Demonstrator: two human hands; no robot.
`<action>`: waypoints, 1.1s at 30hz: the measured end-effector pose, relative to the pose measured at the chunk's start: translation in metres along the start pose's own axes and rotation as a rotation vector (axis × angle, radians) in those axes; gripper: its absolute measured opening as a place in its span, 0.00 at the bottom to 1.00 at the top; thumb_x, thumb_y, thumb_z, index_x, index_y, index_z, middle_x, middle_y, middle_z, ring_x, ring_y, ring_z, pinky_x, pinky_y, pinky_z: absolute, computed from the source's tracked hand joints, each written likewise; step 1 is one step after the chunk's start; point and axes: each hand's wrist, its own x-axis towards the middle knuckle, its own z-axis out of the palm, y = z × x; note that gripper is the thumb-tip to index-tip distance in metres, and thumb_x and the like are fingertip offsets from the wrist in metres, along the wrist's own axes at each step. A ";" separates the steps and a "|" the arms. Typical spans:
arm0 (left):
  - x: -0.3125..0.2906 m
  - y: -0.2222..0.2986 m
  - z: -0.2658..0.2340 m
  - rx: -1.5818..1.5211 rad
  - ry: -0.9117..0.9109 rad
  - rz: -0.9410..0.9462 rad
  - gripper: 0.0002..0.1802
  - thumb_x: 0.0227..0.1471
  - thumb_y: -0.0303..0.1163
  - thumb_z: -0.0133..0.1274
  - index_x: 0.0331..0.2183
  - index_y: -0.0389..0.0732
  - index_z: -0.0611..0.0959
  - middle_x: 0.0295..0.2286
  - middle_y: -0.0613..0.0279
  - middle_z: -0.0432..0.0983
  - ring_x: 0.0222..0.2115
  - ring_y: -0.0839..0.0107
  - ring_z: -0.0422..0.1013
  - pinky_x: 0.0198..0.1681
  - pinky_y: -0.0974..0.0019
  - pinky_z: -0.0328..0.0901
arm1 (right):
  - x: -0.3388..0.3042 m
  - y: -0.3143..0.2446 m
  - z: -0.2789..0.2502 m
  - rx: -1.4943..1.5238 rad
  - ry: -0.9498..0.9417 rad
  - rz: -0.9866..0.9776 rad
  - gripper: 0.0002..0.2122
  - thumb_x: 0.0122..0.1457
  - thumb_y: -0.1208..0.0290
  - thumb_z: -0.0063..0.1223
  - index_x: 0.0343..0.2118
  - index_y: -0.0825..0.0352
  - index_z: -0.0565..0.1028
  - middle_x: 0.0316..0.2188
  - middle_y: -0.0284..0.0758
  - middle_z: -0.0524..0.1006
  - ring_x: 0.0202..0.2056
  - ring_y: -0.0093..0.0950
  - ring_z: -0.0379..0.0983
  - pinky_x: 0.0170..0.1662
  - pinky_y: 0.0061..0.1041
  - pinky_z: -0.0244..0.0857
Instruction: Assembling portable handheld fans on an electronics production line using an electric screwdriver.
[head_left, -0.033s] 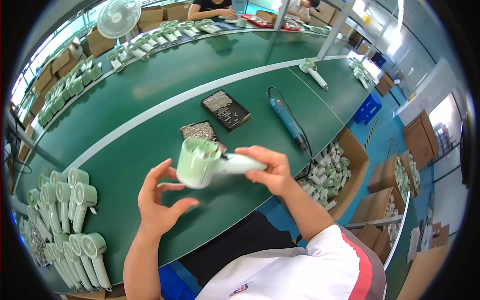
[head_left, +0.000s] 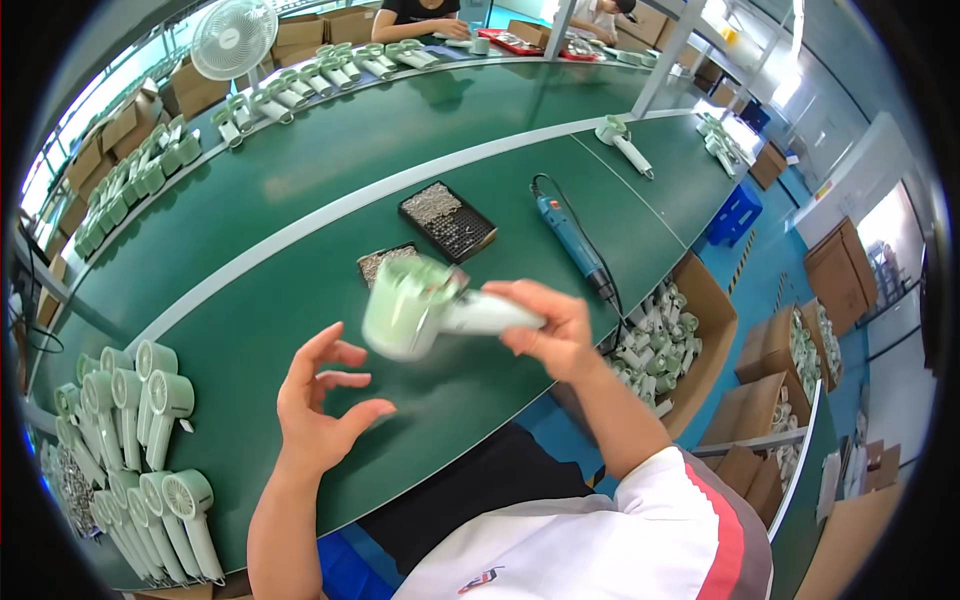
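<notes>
A pale green hand fan (head_left: 405, 315) is held over the near part of the green surface (head_left: 270, 300), the grip of the right hand (head_left: 556, 328) clamped on its handle. The grip of the left hand (head_left: 325, 412) is held apart, just left of the fan. Farther off, a black tray (head_left: 476, 246) is partly filled with small metal parts (head_left: 433, 206); a second tray (head_left: 409, 247), similarly loaded, is partly hidden by the fan. At the right, a cardboard box (head_left: 712, 345) is filled with white and green fan parts (head_left: 650, 350).
</notes>
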 end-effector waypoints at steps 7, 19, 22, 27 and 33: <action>0.003 -0.014 0.002 0.109 -0.091 -0.003 0.38 0.42 0.17 0.70 0.57 0.33 0.76 0.37 0.61 0.76 0.39 0.73 0.75 0.39 0.69 0.77 | 0.058 -0.003 -0.173 -0.566 0.646 -0.090 0.22 0.60 0.73 0.63 0.58 0.69 0.77 0.45 0.35 0.80 0.29 0.17 0.74 0.28 0.19 0.68; 0.003 -0.032 -0.007 0.288 -0.137 0.039 0.23 0.44 0.21 0.71 0.45 0.37 0.84 0.25 0.67 0.77 0.25 0.80 0.74 0.28 0.74 0.69 | 0.182 0.127 -0.350 -1.452 0.588 -0.086 0.20 0.58 0.57 0.61 0.51 0.59 0.81 0.45 0.47 0.82 0.47 0.50 0.78 0.52 0.45 0.71; 0.012 -0.033 0.002 0.292 -0.101 0.191 0.19 0.46 0.30 0.73 0.41 0.41 0.86 0.25 0.66 0.77 0.22 0.76 0.72 0.26 0.70 0.69 | 0.186 0.116 -0.382 -1.774 0.379 0.015 0.20 0.67 0.53 0.48 0.59 0.51 0.76 0.51 0.38 0.80 0.52 0.44 0.77 0.56 0.40 0.68; 0.015 -0.031 0.017 0.374 -0.067 0.431 0.17 0.44 0.30 0.70 0.37 0.38 0.83 0.25 0.62 0.75 0.25 0.65 0.74 0.26 0.64 0.70 | 0.191 0.138 -0.458 -1.588 0.514 0.293 0.21 0.64 0.57 0.51 0.61 0.43 0.75 0.59 0.31 0.76 0.58 0.36 0.73 0.58 0.34 0.69; -0.027 0.058 -0.020 1.040 -0.028 0.396 0.10 0.40 0.31 0.61 0.25 0.39 0.77 0.25 0.60 0.71 0.32 0.60 0.72 0.28 0.60 0.71 | 0.183 0.115 -0.445 -1.736 0.416 0.035 0.22 0.65 0.54 0.55 0.56 0.64 0.78 0.53 0.44 0.79 0.55 0.46 0.74 0.58 0.40 0.67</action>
